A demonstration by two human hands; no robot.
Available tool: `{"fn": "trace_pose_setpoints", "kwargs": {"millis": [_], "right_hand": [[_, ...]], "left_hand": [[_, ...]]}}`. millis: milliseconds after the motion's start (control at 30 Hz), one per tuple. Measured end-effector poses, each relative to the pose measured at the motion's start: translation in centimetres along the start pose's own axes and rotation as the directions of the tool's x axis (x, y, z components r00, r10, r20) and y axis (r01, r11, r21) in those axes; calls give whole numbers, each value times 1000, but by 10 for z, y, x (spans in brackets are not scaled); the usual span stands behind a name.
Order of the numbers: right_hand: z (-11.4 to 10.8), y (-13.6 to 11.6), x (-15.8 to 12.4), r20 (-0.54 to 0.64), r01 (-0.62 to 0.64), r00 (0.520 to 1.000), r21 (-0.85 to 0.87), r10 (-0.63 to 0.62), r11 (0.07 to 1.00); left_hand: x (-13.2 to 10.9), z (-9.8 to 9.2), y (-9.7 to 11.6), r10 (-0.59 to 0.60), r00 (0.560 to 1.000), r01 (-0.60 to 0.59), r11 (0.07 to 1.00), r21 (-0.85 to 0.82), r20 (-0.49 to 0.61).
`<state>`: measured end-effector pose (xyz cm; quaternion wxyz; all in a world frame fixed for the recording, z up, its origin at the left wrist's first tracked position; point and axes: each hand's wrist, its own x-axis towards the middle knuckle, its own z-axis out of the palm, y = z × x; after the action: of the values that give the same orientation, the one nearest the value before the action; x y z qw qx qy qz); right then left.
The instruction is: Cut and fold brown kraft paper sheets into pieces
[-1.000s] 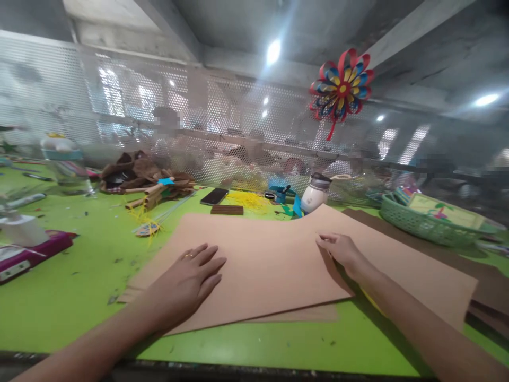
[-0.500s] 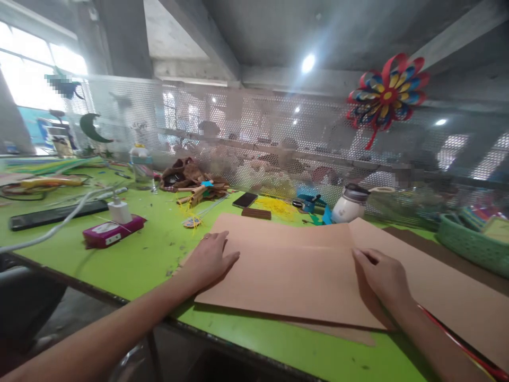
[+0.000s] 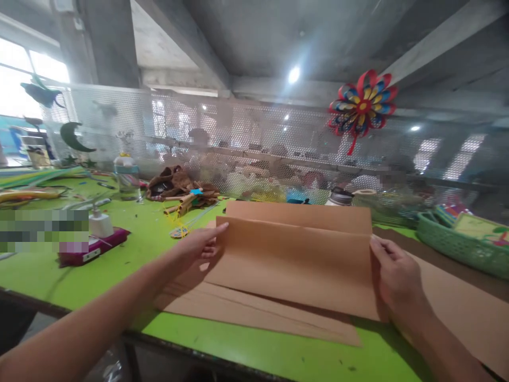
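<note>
Concrete beams and a perforated screen backed the work area, and a red, blue and yellow paper flower hung at the upper right. Work was set out on a green bench bearing small scraps and marks. At its near middle, between the two hands, was a large brown sheet, raised and bowed above a paler sheet beneath. Left hand: grip clamped on the left edge near the upper corner, thumb laid on top and the other fingers curled in below. Right hand: grip clamped on the opposite edge, thumb close to the upper right corner. Behind the line joining both thumbs stood a further brown band — folded flap or separate piece, this could not be determined. Another flat sheet extended past the right forearm, with a green basket beyond it. On the left, a purple power strip sat well apart from the paper. In this inspector's judgement, the step in hand was handling and bending the sheet by its two sides; the next move called for equal tension and level hands — uneven pressure risked a skewed crease or slipping corners.
</note>
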<state>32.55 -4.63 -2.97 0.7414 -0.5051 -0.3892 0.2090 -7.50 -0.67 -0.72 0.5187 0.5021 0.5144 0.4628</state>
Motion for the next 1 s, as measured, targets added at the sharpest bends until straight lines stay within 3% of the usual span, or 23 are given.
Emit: {"fn": "trace_pose_setpoints", "kwargs": {"millis": [167,333,500,700,900,1000], "right_hand": [[-1,-4,2,-1,-42,999,66,42,997],[-2,1,4,7,-67,998,73,66,995],[-3,-4,2,213,-229,951,7,222,973],[-1,-6,-1,246,-262,927,-111,282,959],[1,6,2,365,-416,855,58,368,908],[4,9,2,359,-391,872,105,332,914]], "left_hand": [[20,5,11,66,996,-61,995,-75,65],[18,23,7,160,986,-148,967,-206,44],[10,27,6,197,980,-188,943,-276,5],[6,23,5,199,980,-189,939,-287,5],[4,25,10,138,990,-138,948,-287,-20],[5,25,11,106,994,-107,956,-273,-17]]}}
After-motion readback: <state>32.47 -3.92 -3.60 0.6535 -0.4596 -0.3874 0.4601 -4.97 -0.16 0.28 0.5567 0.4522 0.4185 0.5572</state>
